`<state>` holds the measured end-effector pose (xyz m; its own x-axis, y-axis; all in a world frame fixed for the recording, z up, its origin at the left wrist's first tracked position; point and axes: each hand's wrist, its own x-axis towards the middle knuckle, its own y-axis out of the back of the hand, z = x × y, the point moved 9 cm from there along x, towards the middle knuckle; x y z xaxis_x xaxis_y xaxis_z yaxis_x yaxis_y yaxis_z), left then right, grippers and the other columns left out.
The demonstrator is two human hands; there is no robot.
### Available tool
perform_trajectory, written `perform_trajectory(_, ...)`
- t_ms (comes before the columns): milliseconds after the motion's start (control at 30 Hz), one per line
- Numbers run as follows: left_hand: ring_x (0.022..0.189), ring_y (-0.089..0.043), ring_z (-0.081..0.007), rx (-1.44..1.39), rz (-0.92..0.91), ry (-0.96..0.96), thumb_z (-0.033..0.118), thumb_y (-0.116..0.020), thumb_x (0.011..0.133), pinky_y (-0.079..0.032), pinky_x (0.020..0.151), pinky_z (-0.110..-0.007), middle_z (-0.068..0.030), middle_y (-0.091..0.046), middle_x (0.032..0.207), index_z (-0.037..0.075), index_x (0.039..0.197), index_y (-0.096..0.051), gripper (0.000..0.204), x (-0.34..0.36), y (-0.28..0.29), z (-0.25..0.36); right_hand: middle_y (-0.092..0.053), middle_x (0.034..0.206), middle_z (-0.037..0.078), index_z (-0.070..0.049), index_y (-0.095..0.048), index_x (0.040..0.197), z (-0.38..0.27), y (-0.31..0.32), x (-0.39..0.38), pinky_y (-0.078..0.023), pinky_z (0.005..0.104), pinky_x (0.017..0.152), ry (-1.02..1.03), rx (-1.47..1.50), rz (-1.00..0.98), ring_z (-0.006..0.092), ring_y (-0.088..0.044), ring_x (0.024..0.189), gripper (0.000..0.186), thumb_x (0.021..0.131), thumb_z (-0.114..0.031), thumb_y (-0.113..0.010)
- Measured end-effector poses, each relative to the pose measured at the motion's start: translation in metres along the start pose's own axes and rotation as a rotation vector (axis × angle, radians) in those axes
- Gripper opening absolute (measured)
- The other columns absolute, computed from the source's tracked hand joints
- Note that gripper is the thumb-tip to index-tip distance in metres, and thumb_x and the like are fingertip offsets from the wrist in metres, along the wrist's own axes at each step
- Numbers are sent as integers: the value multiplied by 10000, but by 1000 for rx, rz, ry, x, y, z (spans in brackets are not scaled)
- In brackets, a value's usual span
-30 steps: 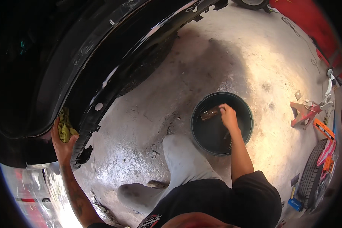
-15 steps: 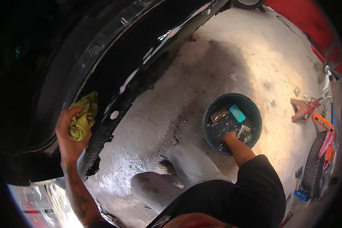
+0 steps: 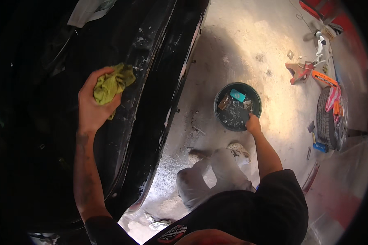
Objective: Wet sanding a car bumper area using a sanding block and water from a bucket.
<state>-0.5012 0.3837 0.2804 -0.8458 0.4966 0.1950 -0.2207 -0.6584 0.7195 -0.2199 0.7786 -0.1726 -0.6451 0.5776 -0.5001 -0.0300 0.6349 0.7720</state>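
My left hand (image 3: 92, 102) grips a crumpled yellow-green cloth (image 3: 112, 85) against the black car panel (image 3: 49, 122). To the right, on the floor, stands a round dark-green bucket (image 3: 220, 121) of water. My right hand (image 3: 252, 122) is at its near right rim, fingers closed on a flat dark grey piece (image 3: 245, 115), possibly an abrasive sheet. Inside the bucket are a turquoise block (image 3: 237, 95), a brown block (image 3: 223, 102) and a small pale piece (image 3: 247, 105).
The concrete floor (image 3: 233, 49) holds a red jack stand (image 3: 298, 73), white tools (image 3: 319, 51), an orange box (image 3: 324, 77), a tyre (image 3: 324, 122) and a blue object (image 3: 320, 147) along the right. A red body (image 3: 337, 12) is at top right. My knees (image 3: 200, 179) are below the bucket.
My left hand has moved up with the cloth. My right hand has gone down into the bucket and now shows at its rim with the dark piece. The whole view has shifted.
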Motion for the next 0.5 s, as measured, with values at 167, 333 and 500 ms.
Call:
perform_trajectory(167, 970, -628, -94, 92, -56, -158, 12, -725, 811, -519, 849, -261, -29, -673, 1086, 88, 1252, -613, 461, 97, 3, 0, -658, 1190, 270, 27, -500, 1354, -35, 61, -41, -529, 452, 889, -13, 307, 256, 435, -676, 1013, 527, 857, -93, -626)
perform_trajectory(333, 1010, -659, -185, 269, -96, -241, 100, -762, 783, -524, 880, -322, -77, -675, 1103, 114, 1250, -615, 490, 186, -28, -2, -640, 1112, 167, 20, -393, 1419, -105, 58, -60, -542, 352, 769, -35, 880, 213, 267, -665, 842, 651, 878, -180, -693)
perform_trajectory(500, 1109, -653, -237, 402, -49, -495, 125, -782, 800, -516, 927, -340, -99, -659, 1170, 113, 1288, -605, 519, 236, -61, -12, -609, 1058, 120, -37, -298, 1490, -175, 25, -52, -498, 277, 723, -246, 1351, -137, 133, -601, 827, 650, 934, -125, -624)
